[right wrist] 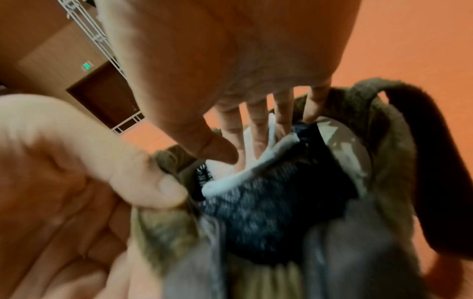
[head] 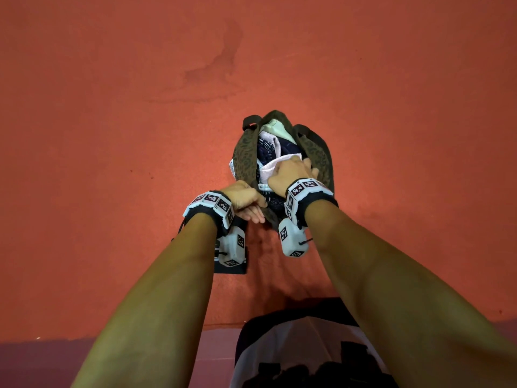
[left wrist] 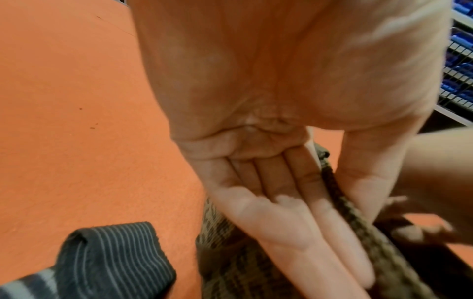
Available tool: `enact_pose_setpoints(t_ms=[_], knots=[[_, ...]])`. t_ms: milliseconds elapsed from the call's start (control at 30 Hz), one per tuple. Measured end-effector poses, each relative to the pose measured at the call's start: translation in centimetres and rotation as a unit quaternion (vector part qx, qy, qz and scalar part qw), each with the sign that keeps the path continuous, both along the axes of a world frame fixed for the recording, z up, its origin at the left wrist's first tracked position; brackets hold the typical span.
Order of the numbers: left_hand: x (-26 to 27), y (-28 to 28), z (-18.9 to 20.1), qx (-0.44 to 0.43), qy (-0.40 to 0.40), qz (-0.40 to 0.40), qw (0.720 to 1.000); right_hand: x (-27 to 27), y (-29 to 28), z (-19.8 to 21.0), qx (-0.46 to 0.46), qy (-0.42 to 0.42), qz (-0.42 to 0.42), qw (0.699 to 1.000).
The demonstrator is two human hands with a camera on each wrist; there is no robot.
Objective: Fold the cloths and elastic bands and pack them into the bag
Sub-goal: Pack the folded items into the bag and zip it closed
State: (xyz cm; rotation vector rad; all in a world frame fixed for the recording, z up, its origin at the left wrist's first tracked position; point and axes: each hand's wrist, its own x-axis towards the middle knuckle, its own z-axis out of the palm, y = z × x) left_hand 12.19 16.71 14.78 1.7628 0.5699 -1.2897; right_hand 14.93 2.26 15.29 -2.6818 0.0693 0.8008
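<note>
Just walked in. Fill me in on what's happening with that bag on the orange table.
A person is packing a leopard-print bag on the orange table. The left hand pinches the bag's near rim to hold it open. The right hand reaches inside, pressing a pale cloth down among dark patterned cloths. One striped elastic band lies on the table by the left wrist, not yet packed.

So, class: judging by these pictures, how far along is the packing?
Done: several folded cloths already sit in the bag. In hand: the left hand pinches the bag's rim open while the right hand presses a pale cloth inside. Left: a striped band lies on the table, unpacked.
</note>
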Motion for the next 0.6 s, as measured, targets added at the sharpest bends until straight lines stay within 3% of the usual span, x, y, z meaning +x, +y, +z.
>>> enact_pose_setpoints(t_ms=[100, 267, 433, 600], knots=[[-0.2, 0.3, -0.3, -0.007, 0.016, -0.012, 1.000, 1.1, 0.4, 0.2, -0.006, -0.041, 0.030, 0.999], [-0.1, 0.6, -0.6, -0.013, 0.020, 0.001, 1.000, 1.9, 1.0, -1.1, 0.037, 0.026, 0.078, 0.996], [0.5, 1.1, -0.3, -0.012, 0.012, 0.002, 1.000, 2.3, 0.8, -1.8, -0.051, -0.002, 0.082, 0.995], [2.3, 1.4, -0.7, 0.077, -0.120, 0.076, 0.987, 2.7, 0.4, -2.6, -0.060, 0.020, 0.072, 0.995]])
